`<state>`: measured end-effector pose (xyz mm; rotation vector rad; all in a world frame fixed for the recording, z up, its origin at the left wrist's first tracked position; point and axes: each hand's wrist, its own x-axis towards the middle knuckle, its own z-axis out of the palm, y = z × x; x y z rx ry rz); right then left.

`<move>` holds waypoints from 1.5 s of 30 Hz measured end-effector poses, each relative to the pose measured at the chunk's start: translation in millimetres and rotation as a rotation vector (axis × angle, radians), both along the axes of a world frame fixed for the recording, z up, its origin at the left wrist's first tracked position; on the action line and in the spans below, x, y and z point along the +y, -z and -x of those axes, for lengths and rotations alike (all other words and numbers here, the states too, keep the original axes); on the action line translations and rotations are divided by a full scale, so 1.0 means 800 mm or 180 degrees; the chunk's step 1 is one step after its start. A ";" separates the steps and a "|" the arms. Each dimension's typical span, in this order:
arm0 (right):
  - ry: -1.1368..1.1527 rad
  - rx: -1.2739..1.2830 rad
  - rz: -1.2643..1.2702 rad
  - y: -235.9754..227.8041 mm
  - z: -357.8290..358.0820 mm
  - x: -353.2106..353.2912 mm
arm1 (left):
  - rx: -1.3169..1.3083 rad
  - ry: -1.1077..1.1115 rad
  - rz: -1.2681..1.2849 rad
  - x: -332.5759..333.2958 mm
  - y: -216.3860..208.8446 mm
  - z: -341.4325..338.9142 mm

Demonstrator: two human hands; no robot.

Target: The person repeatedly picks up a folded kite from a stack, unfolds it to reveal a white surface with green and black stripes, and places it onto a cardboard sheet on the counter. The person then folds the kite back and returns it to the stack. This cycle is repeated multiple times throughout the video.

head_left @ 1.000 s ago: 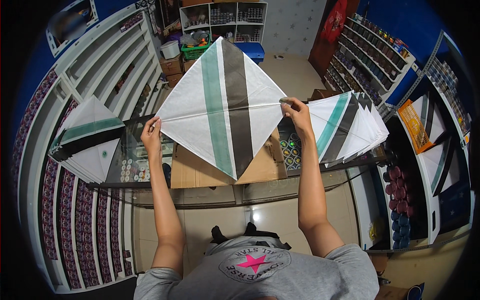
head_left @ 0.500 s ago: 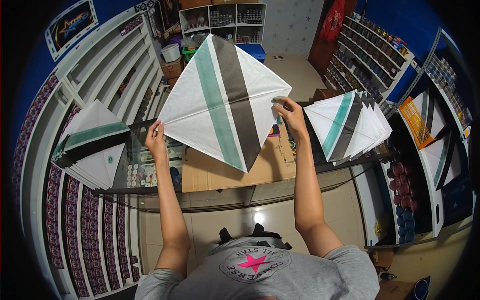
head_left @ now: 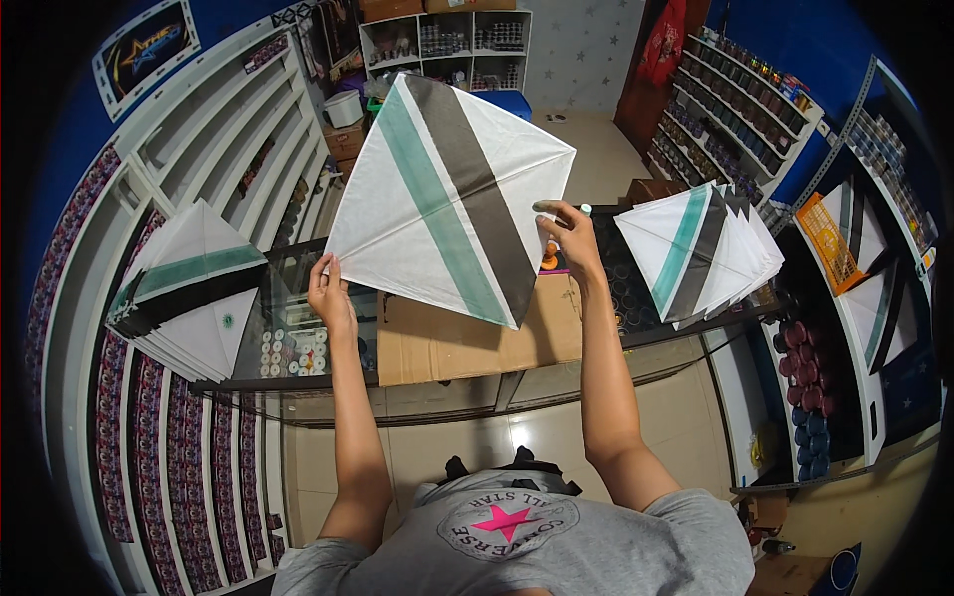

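A white diamond kite with one teal and one black diagonal stripe is held up, tilted, above the counter. My left hand pinches its left corner between thumb and fingers. My right hand is closed at the kite's lower right edge, below the right corner, with thumb and forefinger together on the paper. Beneath the kite, a flat piece of brown cardboard lies on the glass counter. An orange object shows partly behind my right hand.
Stacks of similar kites lie on the counter at left and right. White spools show under the glass. White shelves line the left wall; a spool rack and an orange basket are at right.
The kite has turned clockwise, its top tipping left and its bottom tip swinging right. My right hand has shifted from the right corner to the edge below it. The left hand moved slightly right.
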<state>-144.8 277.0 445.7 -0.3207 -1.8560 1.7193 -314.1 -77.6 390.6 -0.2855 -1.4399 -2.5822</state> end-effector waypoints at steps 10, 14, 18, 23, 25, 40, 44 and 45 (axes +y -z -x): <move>0.0039 -0.0077 -0.0048 0.000 0.001 0.003 | 0.0608 0.0359 0.1489 -0.046 -0.020 0.022; 0.0015 0.0005 -0.0196 0.008 0.003 0.003 | 0.0822 0.0813 0.2392 -0.049 -0.064 0.035; 0.0014 -0.0228 -0.0146 0.020 0.005 0.003 | 0.1324 0.0993 0.2837 -0.020 -0.105 0.053; -0.0090 -0.0385 -0.0319 0.006 0.001 -0.019 | 0.1396 0.1187 0.2683 0.011 -0.130 0.084; -0.0123 -0.0413 -0.0375 0.000 0.001 -0.027 | 0.1463 0.1192 0.2629 0.021 -0.130 0.093; -0.0342 -0.0305 -0.0304 -0.021 -0.001 -0.037 | 0.1054 0.0667 0.1947 0.031 -0.099 0.092; -0.0369 -0.0344 -0.0192 0.000 -0.001 -0.037 | 0.1001 0.0484 0.1657 0.025 -0.084 0.100; -0.0357 -0.0295 -0.0183 0.010 0.000 -0.033 | 0.1007 0.0431 0.1613 0.025 -0.082 0.100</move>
